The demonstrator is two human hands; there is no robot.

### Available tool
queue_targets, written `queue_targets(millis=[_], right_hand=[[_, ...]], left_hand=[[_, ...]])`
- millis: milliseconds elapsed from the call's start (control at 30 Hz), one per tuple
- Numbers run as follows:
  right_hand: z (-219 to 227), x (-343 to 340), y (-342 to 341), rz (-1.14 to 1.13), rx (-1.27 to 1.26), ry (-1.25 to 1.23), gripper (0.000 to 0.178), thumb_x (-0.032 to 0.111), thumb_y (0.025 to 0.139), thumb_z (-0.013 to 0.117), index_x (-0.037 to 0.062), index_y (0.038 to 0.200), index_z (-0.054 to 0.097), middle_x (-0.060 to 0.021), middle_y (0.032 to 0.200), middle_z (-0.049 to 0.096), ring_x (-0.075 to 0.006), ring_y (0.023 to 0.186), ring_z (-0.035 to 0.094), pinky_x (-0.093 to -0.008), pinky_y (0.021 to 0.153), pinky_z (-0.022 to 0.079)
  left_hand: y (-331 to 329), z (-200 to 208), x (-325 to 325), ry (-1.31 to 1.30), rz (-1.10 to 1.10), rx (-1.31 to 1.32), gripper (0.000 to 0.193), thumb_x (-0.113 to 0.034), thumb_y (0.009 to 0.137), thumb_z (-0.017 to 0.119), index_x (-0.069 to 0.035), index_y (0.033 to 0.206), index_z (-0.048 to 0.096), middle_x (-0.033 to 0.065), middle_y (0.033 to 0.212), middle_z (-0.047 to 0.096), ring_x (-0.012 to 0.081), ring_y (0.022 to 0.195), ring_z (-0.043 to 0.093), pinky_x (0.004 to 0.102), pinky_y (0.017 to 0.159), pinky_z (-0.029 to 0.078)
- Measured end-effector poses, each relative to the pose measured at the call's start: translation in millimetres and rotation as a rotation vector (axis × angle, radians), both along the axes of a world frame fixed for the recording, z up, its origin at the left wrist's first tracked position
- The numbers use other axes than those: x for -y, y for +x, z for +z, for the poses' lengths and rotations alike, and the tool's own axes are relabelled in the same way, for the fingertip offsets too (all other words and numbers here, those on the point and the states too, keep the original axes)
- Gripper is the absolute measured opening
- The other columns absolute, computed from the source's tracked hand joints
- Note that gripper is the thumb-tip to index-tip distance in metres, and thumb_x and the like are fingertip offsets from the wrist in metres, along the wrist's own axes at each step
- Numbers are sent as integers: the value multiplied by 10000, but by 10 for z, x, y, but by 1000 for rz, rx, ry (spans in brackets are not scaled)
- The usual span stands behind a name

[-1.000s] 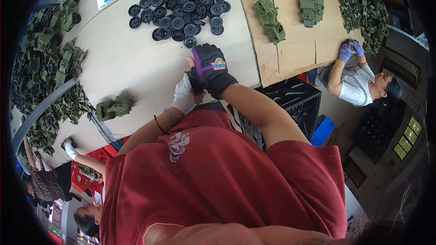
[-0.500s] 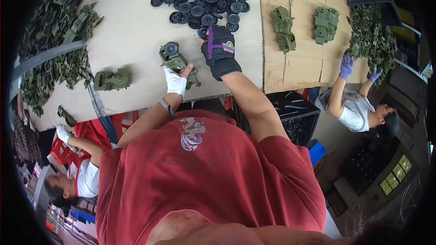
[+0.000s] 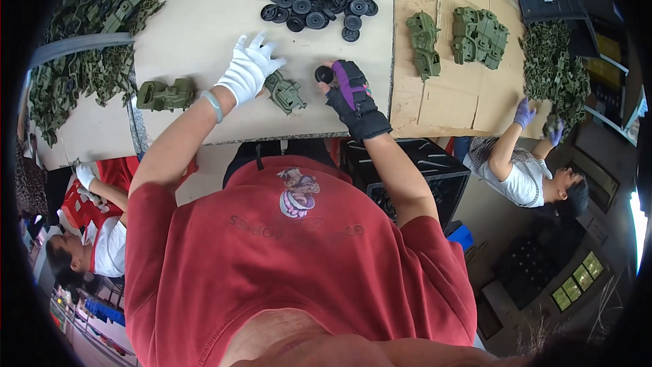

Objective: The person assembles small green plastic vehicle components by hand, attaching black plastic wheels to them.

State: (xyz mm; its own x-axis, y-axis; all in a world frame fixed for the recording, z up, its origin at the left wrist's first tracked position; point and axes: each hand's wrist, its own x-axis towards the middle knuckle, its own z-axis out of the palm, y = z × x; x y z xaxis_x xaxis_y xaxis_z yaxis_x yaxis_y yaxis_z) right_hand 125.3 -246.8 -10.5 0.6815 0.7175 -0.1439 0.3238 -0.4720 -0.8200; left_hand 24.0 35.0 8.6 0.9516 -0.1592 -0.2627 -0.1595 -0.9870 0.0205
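My left hand [image 3: 250, 71], in a white glove, is open with its fingers spread over the table. Just right of its palm lies an olive-green toy vehicle body [image 3: 288, 95], its left end partly hidden by the glove. My right hand [image 3: 352, 95] wears a black fingerless glove with a purple strip. Its bare fingertips pinch a small black wheel [image 3: 324, 74], held a little apart from the vehicle body. Beyond both hands spreads a pile of loose black wheels [image 3: 316, 0].
Another green vehicle body [image 3: 166, 95] lies at left, beside a heap of green parts [image 3: 81, 75]. Further bodies [image 3: 424, 44] rest on cardboard at right, near a second green heap [image 3: 557, 61]. Co-workers sit on both sides. A black crate [image 3: 421, 170] stands below the table edge.
My left hand has let go of the vehicle body and opened, shifting up and left. My right hand has drawn back from the wheel pile toward me with a wheel.
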Motion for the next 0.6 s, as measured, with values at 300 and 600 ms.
queue_targets(millis=[300, 600], right_hand=[[450, -160, -51, 305, 155, 46, 486, 178, 854, 823, 65, 1307, 687, -146, 1095, 725, -384, 1068, 668, -479, 967, 536], [490, -462, 19, 549, 272, -106, 390, 217, 812, 843, 87, 1157, 715, -149, 1036, 729, -393, 1037, 683, -507, 915, 537]], left_hand=[[-388, -27, 371, -41, 190, -151, 665, -279, 678, 946, -202, 1284, 684, 68, 1272, 625, 310, 1185, 632, 487, 841, 545], [-458, -214, 408, -64, 211, 10, 444, -241, 694, 891, -195, 1097, 713, 48, 1102, 674, 296, 1105, 659, 478, 808, 545]])
